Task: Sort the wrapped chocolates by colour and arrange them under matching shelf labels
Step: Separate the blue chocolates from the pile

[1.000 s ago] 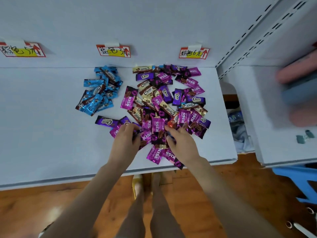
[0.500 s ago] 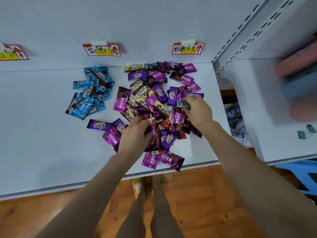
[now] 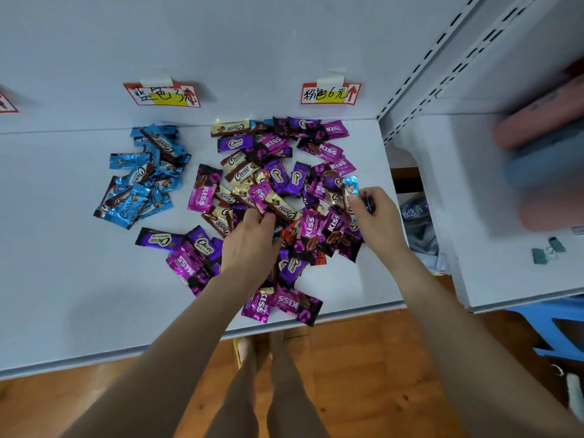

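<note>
The person's bare legs (image 3: pixel 281 393) stand on the brown wooden floor (image 3: pixel 363 374), just in front of the front edge of the flat white shelf (image 3: pixel 79 295). Two magenta "KISS" bars (image 3: pixel 281 306) lie at that front edge. They are the nearest part of a mixed heap of purple, magenta, gold and brown wrapped chocolates (image 3: pixel 271 175), which runs from there to the back edge across the shelf's right half.

The left hand (image 3: pixel 249 245) lies back up on the middle of this heap. Its fingers (image 3: pixel 257 218) are bent down onto the wrappers, and I cannot tell whether they are grasping one. The right hand (image 3: pixel 377 222) is at the heap's right side, near the shelf's right edge. Its thumb and forefinger pinch a blue foil-wrapped chocolate (image 3: pixel 351 184), whose free end points toward the back edge.

Left of the mixed heap and apart from it, a heap of blue wrapped chocolates (image 3: pixel 145 175) sits toward the back edge. Above it on the back wall is a taped red-bordered paper label with a yellow patch (image 3: pixel 162 95). A second such label (image 3: pixel 330 93) hangs above the far end of the mixed heap.

Past the right edge, a neighbouring white shelf (image 3: pixel 474 184) carries green binder clips (image 3: pixel 546 251) and blurred pink and blue things (image 3: pixel 543 147).
</note>
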`<state>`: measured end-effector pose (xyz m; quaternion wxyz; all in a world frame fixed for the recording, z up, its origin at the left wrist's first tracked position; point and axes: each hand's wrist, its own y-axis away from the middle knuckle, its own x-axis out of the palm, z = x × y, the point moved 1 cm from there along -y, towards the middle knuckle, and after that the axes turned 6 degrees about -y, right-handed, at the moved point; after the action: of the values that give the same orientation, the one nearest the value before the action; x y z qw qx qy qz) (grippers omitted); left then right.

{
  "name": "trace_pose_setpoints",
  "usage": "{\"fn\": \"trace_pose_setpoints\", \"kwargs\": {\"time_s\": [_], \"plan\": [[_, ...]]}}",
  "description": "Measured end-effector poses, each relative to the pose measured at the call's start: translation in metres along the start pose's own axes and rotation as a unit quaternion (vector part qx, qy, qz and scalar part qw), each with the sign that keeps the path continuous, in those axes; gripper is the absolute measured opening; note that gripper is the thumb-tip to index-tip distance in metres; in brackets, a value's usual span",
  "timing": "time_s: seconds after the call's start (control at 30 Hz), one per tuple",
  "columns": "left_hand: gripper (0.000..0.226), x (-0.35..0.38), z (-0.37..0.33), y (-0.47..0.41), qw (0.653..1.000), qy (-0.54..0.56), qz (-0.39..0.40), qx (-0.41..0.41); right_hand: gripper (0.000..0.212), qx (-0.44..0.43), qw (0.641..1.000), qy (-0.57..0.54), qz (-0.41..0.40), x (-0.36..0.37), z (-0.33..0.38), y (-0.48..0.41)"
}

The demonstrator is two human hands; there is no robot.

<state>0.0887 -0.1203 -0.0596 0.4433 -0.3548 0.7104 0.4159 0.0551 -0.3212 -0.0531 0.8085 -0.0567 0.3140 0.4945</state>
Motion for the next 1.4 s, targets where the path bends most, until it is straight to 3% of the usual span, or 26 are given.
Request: {"fn": "trace_pose_setpoints", "kwargs": {"time_s": [0.17, 0.27, 0.4, 0.5, 0.7, 0.83, 1.03, 1.23, 1.4], "plan": [[0.054, 0.009, -0.003, 0.002, 0.995, -0.027, 0.074, 0.057, 0.013, 0.022, 0.999, -0.022, 0.002, -0.004, -0.006, 0.003], [0.047, 0.006, 0.0, 0.008, 0.996, 0.013, 0.047, 0.079, 0.011, 0.012, 0.999, -0.029, 0.017, 0.001, -0.001, 0.001], [0.034, -0.008, 0.03, 0.024, 0.998, 0.05, -0.028, -0.011, 0.008, -0.042, 0.998, -0.014, 0.05, 0.021, 0.016, 0.005], [0.026, -0.013, 0.051, 0.035, 0.996, 0.048, -0.042, -0.059, 0.025, -0.086, 0.99, 0.022, 0.112, 0.047, 0.031, 0.013], [0.033, -0.008, 0.054, 0.042, 0.995, 0.056, -0.041, -0.072, 0.056, -0.135, 0.956, 0.187, 0.182, 0.082, 0.04, 0.021], [0.053, 0.001, 0.057, 0.042, 0.998, -0.004, 0.012, -0.062, 0.053, -0.156, 0.934, 0.268, 0.18, 0.086, 0.038, 0.016], [0.054, 0.004, 0.049, 0.035, 0.998, -0.01, 0.039, -0.051, 0.049, -0.126, 0.941, 0.266, 0.168, 0.069, 0.035, 0.007], [0.03, -0.024, 0.054, 0.011, 0.992, 0.087, -0.063, -0.058, 0.021, -0.203, 0.952, 0.202, 0.106, 0.078, 0.068, -0.05], [0.029, -0.047, 0.062, -0.04, 0.988, 0.089, -0.112, -0.051, 0.04, -0.247, 0.902, 0.321, 0.147, 0.104, 0.08, -0.105]]}}
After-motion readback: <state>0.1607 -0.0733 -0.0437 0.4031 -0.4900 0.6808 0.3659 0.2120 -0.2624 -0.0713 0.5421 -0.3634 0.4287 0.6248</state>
